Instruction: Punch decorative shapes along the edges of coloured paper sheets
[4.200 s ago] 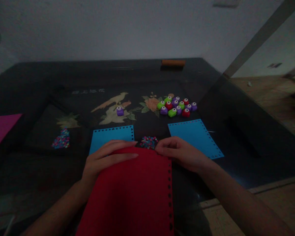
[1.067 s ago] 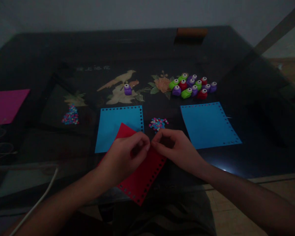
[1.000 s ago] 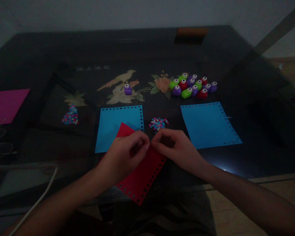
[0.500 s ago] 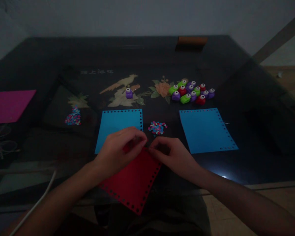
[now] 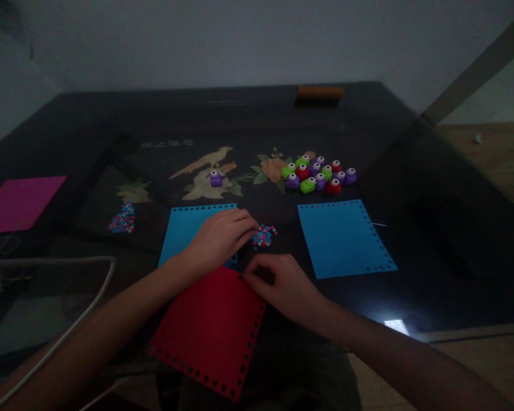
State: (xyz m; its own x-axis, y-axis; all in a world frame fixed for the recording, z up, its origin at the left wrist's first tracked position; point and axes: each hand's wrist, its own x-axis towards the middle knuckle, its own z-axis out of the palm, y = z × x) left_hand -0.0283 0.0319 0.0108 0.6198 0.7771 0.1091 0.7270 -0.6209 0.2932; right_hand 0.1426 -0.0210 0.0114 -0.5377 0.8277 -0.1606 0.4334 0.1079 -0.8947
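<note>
Head view of a dark glass-topped table [image 5: 432, 240] in dim light, with the red punched sheet [image 5: 209, 331] as the landmark. The red sheet lies flat at the near table edge, turned diamond-wise, with holes along its right and near borders. The right hand [image 5: 282, 285] rests at the sheet's far right corner, its thumb and forefinger drawn together on the corner; whether they actually pinch the paper cannot be told in this light. The left hand [image 5: 220, 237] lies just beyond the red sheet's far edge, palm down on the left blue sheet [image 5: 180, 228], fingers extended and close together, their tips reaching toward the small heap of punched confetti [image 5: 263, 234], which sits beyond the red sheet's far corner. A second blue sheet [image 5: 342, 237], also hole-bordered, lies to the right of and beyond the red sheet. Farther back stand a cluster of small paper punches [image 5: 319, 174] in green, purple and red, and a lone purple punch [image 5: 215, 178]. Far to the left of the red sheet lie another confetti heap [image 5: 122, 217] and a magenta sheet [image 5: 19, 202].
</note>
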